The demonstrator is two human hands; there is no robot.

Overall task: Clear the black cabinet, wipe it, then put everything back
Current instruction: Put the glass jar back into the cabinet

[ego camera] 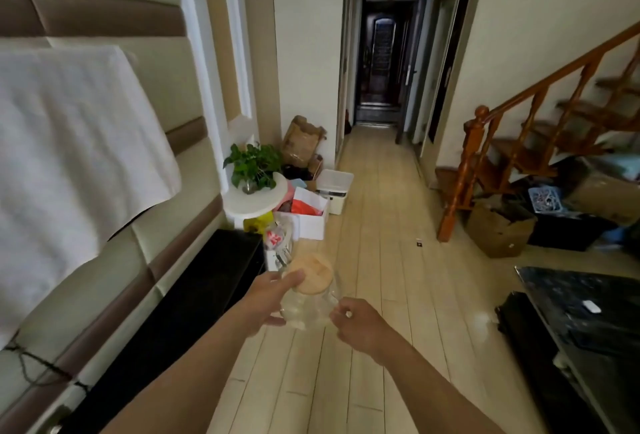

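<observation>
A clear glass pitcher with a round wooden lid hangs in the air over the floor, just right of the long black cabinet. My left hand grips the pitcher's body, thumb near the lid. My right hand is curled at the pitcher's right side, where the handle seems to be. The cabinet's glossy top is bare where I can see it. Clear bottles, one with a red label, stand on the floor at the cabinet's far end.
A white round stand with a potted plant sits beyond the cabinet, with boxes and a white bin behind. A dark glossy table is at the right, a wooden staircase further back. A white cloth drapes the left wall.
</observation>
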